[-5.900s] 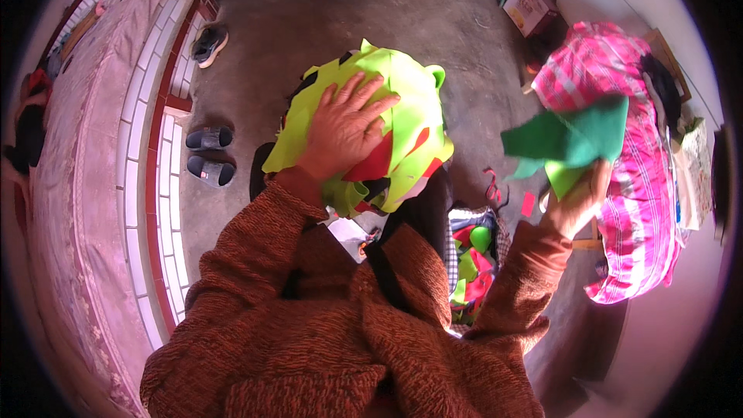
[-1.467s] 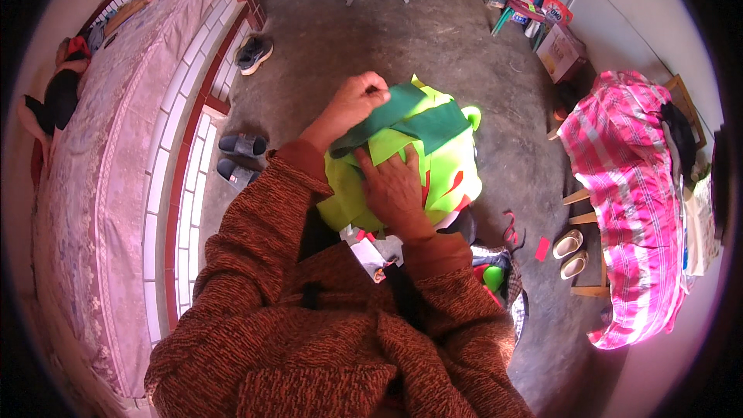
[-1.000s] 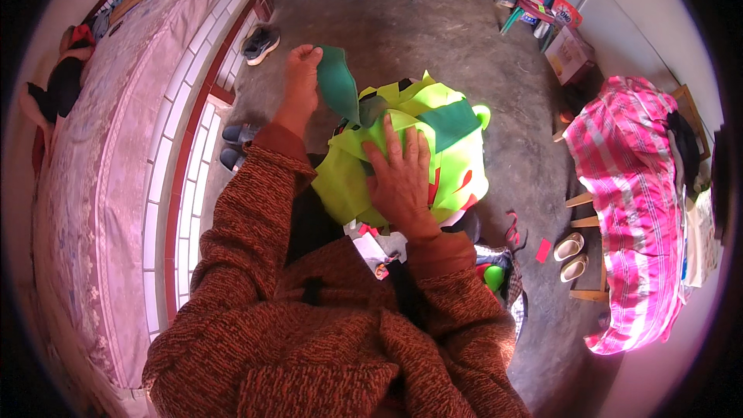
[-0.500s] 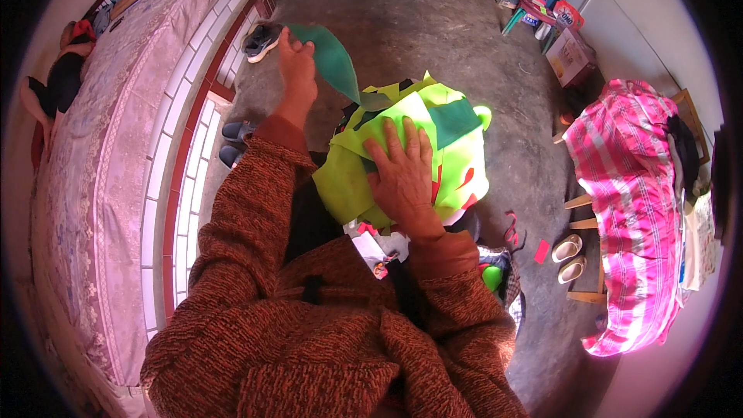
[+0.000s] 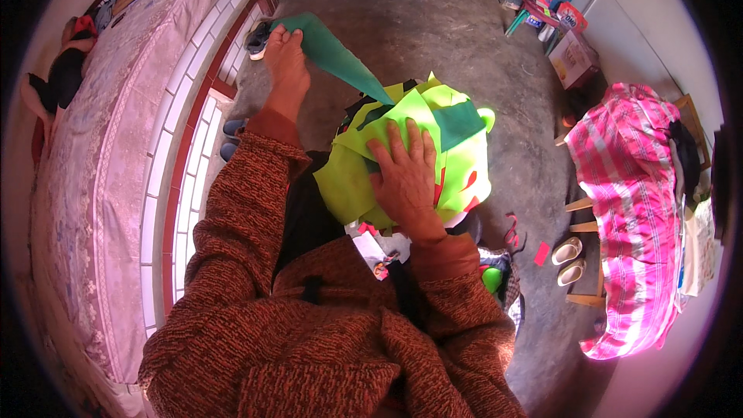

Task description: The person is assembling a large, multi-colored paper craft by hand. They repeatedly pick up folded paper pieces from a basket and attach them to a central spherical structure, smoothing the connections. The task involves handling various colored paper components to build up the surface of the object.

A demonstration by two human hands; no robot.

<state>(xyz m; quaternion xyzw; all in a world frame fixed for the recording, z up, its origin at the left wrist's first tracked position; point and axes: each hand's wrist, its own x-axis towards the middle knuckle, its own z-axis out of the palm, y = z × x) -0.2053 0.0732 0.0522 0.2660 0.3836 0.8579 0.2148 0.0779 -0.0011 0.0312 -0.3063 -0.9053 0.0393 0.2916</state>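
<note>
Open floor (image 5: 433, 39) ahead; tiled ledge (image 5: 182, 186) blocks left.

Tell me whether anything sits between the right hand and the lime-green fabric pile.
Nothing visible does. The right hand lies flat, fingers spread, directly on the lime-green fabric pile in the lap. The left hand is off to the side, raised, pinching one end of a dark green strip that runs down into the pile.

Rust-brown flecked knit sweater, long sleeves with ribbed cuffs; hands (image 5: 406, 174) bare, no gloves.
</note>
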